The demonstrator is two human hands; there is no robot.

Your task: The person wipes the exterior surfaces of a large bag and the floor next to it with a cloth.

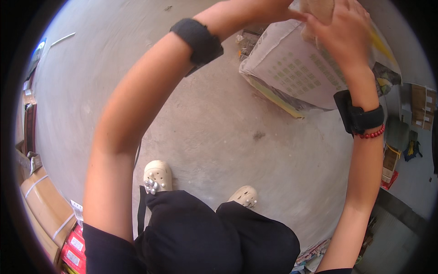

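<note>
Both my arms reach up to the top right of the head view. My right hand point(342, 34), blurred, lies against a light brown object point(318, 12) that the top edge cuts off; what it is cannot be told. My left hand point(294, 12) is near the same object and mostly beyond the edge. Under them stands a large white woven sack point(284, 61) with green printing and a yellow strip along its lower edge. Black straps sit on both forearms, with a red bead bracelet beside one of them.
Strapped cardboard boxes point(49, 202) and red packages point(75, 245) line the left rim. Cartons point(422, 106) stand at the far right. My cream clogs point(157, 174) rest on the concrete floor point(222, 137). Bundled material point(311, 253) lies at the lower right.
</note>
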